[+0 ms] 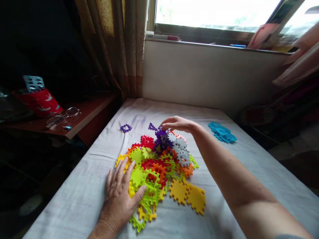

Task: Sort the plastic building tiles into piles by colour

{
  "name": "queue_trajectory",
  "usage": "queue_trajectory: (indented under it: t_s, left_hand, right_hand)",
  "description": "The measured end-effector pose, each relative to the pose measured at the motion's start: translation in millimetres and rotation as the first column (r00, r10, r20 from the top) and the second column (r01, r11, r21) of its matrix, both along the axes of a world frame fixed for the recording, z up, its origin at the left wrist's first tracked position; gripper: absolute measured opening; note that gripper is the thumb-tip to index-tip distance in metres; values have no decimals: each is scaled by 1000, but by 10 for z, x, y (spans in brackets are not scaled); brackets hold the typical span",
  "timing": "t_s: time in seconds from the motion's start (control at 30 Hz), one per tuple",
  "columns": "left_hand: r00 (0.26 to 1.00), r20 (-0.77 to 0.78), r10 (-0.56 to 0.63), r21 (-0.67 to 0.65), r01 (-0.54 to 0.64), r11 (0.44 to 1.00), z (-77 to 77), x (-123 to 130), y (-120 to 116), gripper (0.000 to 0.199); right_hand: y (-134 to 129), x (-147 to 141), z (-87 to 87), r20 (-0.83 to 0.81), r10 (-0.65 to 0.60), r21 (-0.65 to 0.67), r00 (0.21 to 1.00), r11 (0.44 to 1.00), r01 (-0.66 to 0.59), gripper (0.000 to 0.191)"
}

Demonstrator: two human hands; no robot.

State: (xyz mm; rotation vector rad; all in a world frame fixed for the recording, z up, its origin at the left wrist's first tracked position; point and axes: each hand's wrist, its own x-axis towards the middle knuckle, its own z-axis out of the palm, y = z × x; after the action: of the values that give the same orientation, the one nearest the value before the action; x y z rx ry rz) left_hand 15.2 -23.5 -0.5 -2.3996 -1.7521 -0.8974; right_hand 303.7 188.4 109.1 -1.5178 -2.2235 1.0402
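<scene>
A heap of plastic interlocking tiles (pixel 138 175) in green, yellow, red, orange and grey lies mid-bed. My left hand (pixel 119 192) rests against its near left side, fingers spread, gripping nothing. At the far side of the heap, my right hand (pixel 177 123) has its fingers bent down onto a clump of purple interlocking tiles (pixel 163 141); the fingertips are partly hidden and slightly blurred. A purple triangular tile (pixel 152 126) sticks out left of those fingers. One purple square frame tile (pixel 126 128) lies apart on the left. Blue tiles (pixel 221 132) form a separate group at right.
A pale sheet (pixel 82 196) covers the bed surface. To the left stands a wooden table (pixel 87 116) with eyeglasses (pixel 65 115) and a red container (pixel 41 101) holding a blister pack. Beyond the bed are a wall, a curtain (pixel 129 49) and a window sill.
</scene>
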Motion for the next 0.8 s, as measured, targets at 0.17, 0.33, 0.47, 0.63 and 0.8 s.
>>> queue_trajectory:
  t_s: [0.17,0.33,0.47,0.63,0.8]
  left_hand:
    - [1000,-9,-18,-17,18,1000,-32,-14,15,70]
    - [999,-47,-10,-13,10,1000,-44,5,29,68]
    - [997,-68,47,-6,-48,999,-34,43,33,77]
    - [998,13,67,11,-67,998,-17,123,92,86]
    - [948,296,120,-147,-79,986,82,342,338,86]
  right_hand:
    - [172,279,-456,330,-574,264,749,818,511,49]
    - [-34,24,-594,325,-380,226,866,921,319,45]
    - [-361,-185,-365,124,-30,117,992,993,15,45]
    - [-917,-351,-131,152,29,236,988,969,-65,39]
    - [-1478,-391,-75,89,85,304,992,947,-108,34]
